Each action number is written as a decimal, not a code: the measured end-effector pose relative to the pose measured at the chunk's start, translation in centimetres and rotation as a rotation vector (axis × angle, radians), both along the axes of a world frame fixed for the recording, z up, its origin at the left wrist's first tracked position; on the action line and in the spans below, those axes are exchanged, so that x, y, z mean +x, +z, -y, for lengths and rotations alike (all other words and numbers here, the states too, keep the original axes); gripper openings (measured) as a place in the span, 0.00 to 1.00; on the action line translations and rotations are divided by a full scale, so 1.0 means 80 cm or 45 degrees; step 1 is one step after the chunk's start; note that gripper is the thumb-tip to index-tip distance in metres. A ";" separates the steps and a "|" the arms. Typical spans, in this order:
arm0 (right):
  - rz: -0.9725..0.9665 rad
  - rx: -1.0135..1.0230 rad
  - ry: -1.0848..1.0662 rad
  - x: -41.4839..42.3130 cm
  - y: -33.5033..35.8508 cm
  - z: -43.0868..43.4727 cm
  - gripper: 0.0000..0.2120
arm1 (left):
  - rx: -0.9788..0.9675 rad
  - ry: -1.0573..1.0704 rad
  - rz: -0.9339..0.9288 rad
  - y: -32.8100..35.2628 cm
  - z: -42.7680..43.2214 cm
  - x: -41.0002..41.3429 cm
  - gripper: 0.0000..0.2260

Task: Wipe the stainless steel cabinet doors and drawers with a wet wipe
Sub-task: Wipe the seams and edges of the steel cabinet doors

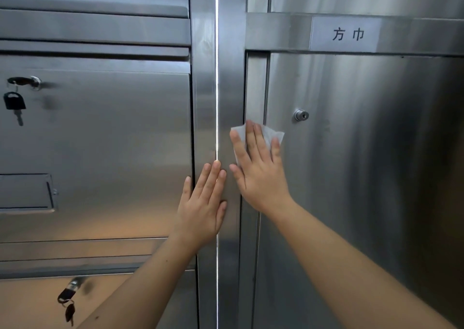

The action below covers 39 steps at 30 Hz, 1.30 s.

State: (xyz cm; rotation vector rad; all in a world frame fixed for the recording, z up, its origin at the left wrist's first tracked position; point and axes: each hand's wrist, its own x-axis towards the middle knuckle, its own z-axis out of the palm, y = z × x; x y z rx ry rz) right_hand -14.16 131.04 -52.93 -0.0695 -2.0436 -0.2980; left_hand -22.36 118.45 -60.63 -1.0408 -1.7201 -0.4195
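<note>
left hand (203, 203) flat, fingers straight, resting on steel upright beside bright vertical gap (217, 77) between two cabinets. right hand (261, 170) flat, fingers spread, pressing white wet wipe (273, 134) against left edge of cabinet door (364, 165); wipe mostly hidden under fingers, only corners show. round lock (301, 115) just right of wipe. door closed, contents hidden. label (347, 34) on rail above reads "方巾". to left, drawer (113, 140) closed, black-headed key (14, 102) hanging at its lock; second key bunch (67, 298) lower, blurred. recessed slot (25, 193) cut off at frame edge.
</note>
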 end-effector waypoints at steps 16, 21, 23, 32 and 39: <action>-0.108 -0.075 0.011 -0.018 0.039 0.001 0.24 | 0.145 0.158 -0.025 -0.011 -0.013 0.013 0.24; -0.144 -0.092 0.065 -0.016 -0.026 0.003 0.23 | 0.181 0.148 -0.002 -0.052 -0.015 0.013 0.24; -0.141 -0.087 0.083 -0.016 -0.052 0.003 0.23 | 0.171 0.139 0.006 -0.071 -0.015 0.012 0.24; -0.148 -0.098 0.083 -0.020 -0.110 -0.001 0.24 | 0.188 0.126 0.020 -0.129 -0.017 0.011 0.24; -0.104 -0.106 0.076 -0.015 -0.176 0.001 0.23 | 0.286 0.095 0.067 -0.165 -0.027 0.014 0.23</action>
